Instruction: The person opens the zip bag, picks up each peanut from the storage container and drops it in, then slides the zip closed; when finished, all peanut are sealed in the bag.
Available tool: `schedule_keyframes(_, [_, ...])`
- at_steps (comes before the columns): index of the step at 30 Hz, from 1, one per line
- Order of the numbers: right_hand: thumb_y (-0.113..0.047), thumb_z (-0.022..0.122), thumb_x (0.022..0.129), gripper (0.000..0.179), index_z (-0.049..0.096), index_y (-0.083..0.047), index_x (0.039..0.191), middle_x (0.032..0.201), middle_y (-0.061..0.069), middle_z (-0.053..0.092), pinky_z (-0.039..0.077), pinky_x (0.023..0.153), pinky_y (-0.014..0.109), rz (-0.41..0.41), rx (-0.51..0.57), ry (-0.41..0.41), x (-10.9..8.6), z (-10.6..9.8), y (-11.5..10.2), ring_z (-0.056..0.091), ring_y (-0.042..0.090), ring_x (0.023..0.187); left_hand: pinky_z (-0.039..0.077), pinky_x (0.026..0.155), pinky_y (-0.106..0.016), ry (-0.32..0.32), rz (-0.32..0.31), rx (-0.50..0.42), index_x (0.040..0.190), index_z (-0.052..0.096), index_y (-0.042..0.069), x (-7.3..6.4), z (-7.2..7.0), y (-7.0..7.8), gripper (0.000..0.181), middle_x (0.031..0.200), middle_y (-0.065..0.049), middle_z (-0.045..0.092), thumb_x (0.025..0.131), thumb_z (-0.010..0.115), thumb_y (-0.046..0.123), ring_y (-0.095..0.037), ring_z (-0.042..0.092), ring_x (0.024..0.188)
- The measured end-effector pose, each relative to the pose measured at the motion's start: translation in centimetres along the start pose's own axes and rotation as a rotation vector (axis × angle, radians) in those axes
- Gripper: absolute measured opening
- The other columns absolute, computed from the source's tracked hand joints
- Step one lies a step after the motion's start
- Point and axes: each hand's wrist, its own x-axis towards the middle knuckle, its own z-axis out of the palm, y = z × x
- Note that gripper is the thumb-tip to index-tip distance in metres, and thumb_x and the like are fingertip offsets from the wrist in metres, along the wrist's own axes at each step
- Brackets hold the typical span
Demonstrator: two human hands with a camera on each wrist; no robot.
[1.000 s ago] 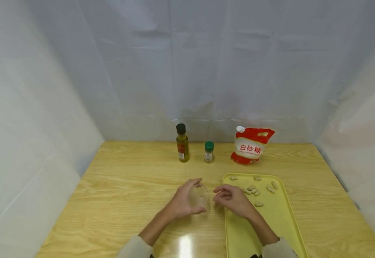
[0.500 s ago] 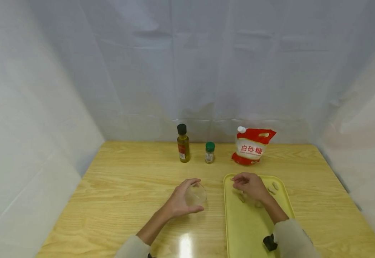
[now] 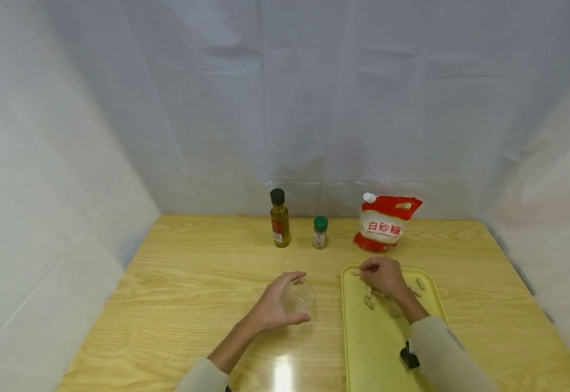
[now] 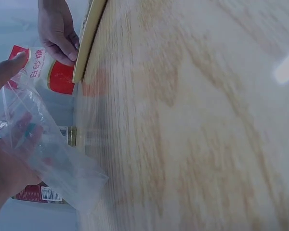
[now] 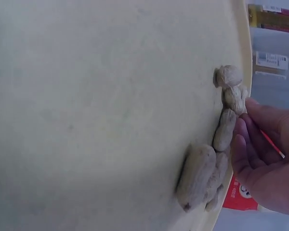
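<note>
My left hand (image 3: 274, 305) holds a clear plastic bag (image 3: 298, 295) over the table, left of the yellow tray. In the left wrist view, thumb and fingers spread the mouth of the bag (image 4: 53, 149), which hangs down toward the wood. Over the far left corner of the tray (image 3: 345, 326), my right hand (image 3: 384, 276) pinches a peanut (image 3: 355, 273) with its fingertips. Several other unshelled peanuts (image 3: 368, 302) lie on the tray, some partly hidden under the right hand. Seen from the right wrist, the fingertips meet at the peanut, with more peanuts (image 5: 196, 178) close by.
Behind the hands stand an oil bottle (image 3: 280, 220) with a black cap, a small green-capped spice jar (image 3: 320, 233) and a red and white sugar bag (image 3: 385, 223). White sheeting (image 3: 309, 109) encloses the wooden table (image 3: 191, 272) at the back and sides.
My right hand has moved from beside the plastic bag, right and away from me, to the tray's far left corner, its fingers closing on a peanut. The left hand has barely moved.
</note>
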Motion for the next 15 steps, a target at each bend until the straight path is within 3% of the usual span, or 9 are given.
schedule_keyframes(5, [-0.002, 0.074, 0.075, 0.009, 0.073, 0.002, 0.083, 0.078, 0.015, 0.072, 0.053, 0.058, 0.026, -0.049, -0.02, 0.044, 0.1, 0.7, 0.1, 0.066, 0.02, 0.067, 0.038, 0.104, -0.058, 0.0, 0.008, -0.005, 0.14, 0.041, 0.011, 0.2, 0.2, 0.2, 0.082, 0.129, -0.009, 0.054, 0.072, 0.082, 0.028, -0.03, 0.048, 0.124])
schedule_keyframes(15, [0.0, 0.073, 0.076, 0.005, 0.072, 0.001, 0.081, 0.076, 0.013, 0.071, 0.05, 0.058, 0.023, -0.046, -0.037, 0.05, 0.4, 1.2, 0.0, 0.063, 0.016, 0.067, 0.038, 0.103, -0.058, 0.001, 0.001, -0.006, 0.14, 0.042, 0.012, 0.4, 0.4, 0.3, 0.081, 0.127, -0.008, 0.054, 0.071, 0.082, 0.027, -0.03, 0.048, 0.123])
